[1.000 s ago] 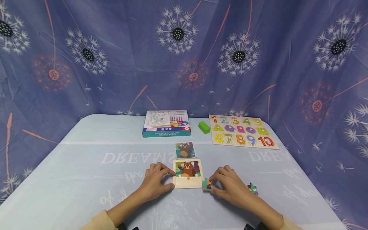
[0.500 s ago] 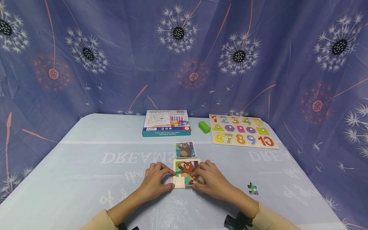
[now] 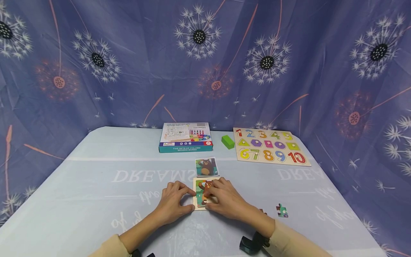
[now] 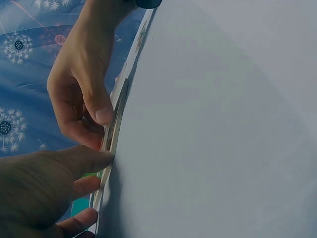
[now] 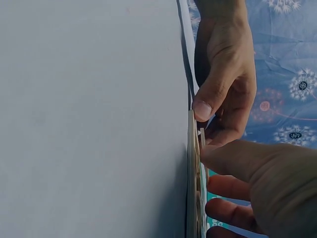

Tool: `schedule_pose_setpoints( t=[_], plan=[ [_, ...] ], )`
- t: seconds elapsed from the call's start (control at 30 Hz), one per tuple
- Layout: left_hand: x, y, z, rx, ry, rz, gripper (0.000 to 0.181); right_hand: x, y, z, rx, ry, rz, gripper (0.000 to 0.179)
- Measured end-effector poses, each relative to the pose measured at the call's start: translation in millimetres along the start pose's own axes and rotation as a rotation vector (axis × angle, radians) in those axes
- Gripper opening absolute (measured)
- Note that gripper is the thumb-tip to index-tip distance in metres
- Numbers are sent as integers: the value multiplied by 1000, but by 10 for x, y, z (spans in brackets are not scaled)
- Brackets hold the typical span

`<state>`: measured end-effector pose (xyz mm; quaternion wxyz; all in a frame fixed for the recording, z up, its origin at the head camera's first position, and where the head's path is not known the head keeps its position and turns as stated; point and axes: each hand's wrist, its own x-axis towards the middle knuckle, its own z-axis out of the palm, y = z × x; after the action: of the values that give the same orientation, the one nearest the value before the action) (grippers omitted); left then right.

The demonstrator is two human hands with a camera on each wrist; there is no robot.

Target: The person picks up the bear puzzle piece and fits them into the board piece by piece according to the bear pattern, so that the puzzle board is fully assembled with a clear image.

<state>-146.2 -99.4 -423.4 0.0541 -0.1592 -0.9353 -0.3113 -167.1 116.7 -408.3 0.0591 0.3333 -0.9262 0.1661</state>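
A small wooden jigsaw tray point(image 3: 200, 209) lies on the table between the hands, its upper part filled with a bear picture. My left hand point(image 3: 173, 204) touches the tray's left edge with thumb and index fingertip. Over the lower left part of the tray, my right hand point(image 3: 224, 200) pinches a green and orange jigsaw piece point(image 3: 201, 200) between thumb and fingers. In the right wrist view, the held piece point(image 5: 203, 144) stands slightly above the tray point(image 5: 191, 173). The right hand hides the tray's right side.
A bear picture card point(image 3: 207, 167) lies just beyond the tray. One loose jigsaw piece point(image 3: 282, 210) is at the right; another point(image 3: 263, 211) shows partly behind the right forearm. Farther back are a bead-set box point(image 3: 185, 137), a green block point(image 3: 228, 142) and a number puzzle board point(image 3: 271, 147).
My right hand has carried the jigsaw piece leftward from beside the tray to over its lower left part. The left hand has stayed at the tray's edge.
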Motion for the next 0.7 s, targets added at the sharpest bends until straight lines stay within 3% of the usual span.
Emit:
schedule_pose_setpoints(
  t=[0.7],
  plan=[
    [11, 13, -9, 3, 2, 16, 29, 29, -4, 39, 13, -21, 9, 23]
  ],
)
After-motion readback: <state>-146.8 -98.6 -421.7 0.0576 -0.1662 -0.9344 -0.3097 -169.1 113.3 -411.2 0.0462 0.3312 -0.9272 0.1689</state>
